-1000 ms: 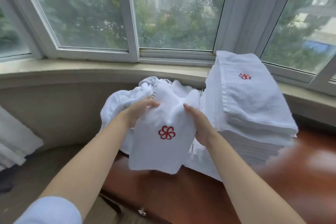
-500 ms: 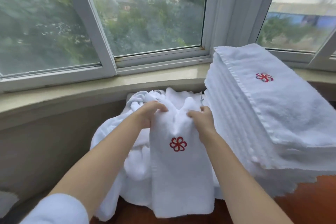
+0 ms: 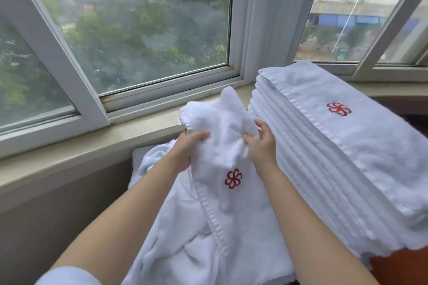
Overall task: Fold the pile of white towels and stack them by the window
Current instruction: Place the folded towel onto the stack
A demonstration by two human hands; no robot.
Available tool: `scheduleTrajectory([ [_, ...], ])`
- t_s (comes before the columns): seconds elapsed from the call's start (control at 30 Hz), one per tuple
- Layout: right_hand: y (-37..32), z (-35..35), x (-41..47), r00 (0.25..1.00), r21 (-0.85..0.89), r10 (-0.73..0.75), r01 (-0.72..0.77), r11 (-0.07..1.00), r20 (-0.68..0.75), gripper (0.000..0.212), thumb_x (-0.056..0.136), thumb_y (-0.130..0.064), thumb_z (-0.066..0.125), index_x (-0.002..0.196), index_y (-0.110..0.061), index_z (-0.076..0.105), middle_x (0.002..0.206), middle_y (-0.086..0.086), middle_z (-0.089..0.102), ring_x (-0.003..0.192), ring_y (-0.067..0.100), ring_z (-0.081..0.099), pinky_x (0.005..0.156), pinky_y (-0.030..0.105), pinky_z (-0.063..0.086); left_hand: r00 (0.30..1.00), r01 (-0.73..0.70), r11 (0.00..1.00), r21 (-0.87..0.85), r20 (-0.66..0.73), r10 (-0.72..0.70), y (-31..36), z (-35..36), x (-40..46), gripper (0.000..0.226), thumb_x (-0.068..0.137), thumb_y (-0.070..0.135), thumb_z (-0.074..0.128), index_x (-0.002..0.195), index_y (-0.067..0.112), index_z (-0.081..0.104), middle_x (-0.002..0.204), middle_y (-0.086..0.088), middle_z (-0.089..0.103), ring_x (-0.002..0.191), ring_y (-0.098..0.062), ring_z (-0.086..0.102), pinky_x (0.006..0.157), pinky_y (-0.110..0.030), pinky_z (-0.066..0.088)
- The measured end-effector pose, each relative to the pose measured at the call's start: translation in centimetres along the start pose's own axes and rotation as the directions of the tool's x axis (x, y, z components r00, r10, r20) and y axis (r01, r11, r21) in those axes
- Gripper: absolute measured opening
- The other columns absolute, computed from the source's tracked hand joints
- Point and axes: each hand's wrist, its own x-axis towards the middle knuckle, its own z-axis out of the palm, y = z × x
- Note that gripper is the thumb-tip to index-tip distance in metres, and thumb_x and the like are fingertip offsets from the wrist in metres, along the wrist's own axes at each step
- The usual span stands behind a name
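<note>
Towel (image 3: 228, 146), soft white terry with a ribbed border and red flower, is bunched between left hand (image 3: 188, 150) and right hand (image 3: 260, 146), both gripping it over the loose pile (image 3: 176, 227), beside the squared stack (image 3: 335, 157) at the sill (image 3: 92, 146).

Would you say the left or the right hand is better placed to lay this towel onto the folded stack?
Probably the right hand: it grips the towel on the side beside the folded stack.

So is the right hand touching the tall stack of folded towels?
Cannot tell. In the head view the right hand grips the held towel right beside the stack, but no clear gap or contact shows between them.
</note>
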Motion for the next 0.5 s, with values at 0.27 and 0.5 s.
scheduleTrajectory([
  [0.27,9.0,-0.5,2.7,0.985,-0.682,0.164,-0.084,0.727,0.054,0.058,0.089,-0.011,0.051,0.145,-0.018,0.036,0.144,0.005,0.043,0.131,0.025,0.043,0.104,0.035,0.037,0.962,0.192,0.949,0.250,-0.241,-0.131,-5.9,0.8,7.7,0.066,0.087,0.007,0.062,0.145,0.014,0.032,0.125,-0.008,0.052,0.108,-0.030,0.058,0.081,-0.039,0.050],
  [0.5,11.7,-0.3,1.3,0.994,-0.871,0.077,0.034,0.491,0.082,0.054,0.095,-0.011,0.044,0.148,-0.021,0.033,0.154,0.004,0.026,0.139,0.023,0.032,0.103,0.036,0.038,0.962,0.044,0.962,0.271,-0.273,0.033,-6.0,1.6,8.5,0.070,0.084,-0.009,0.045,0.146,0.021,0.035,0.119,-0.008,0.061,0.095,-0.024,0.061,0.063,-0.025,0.045],
])
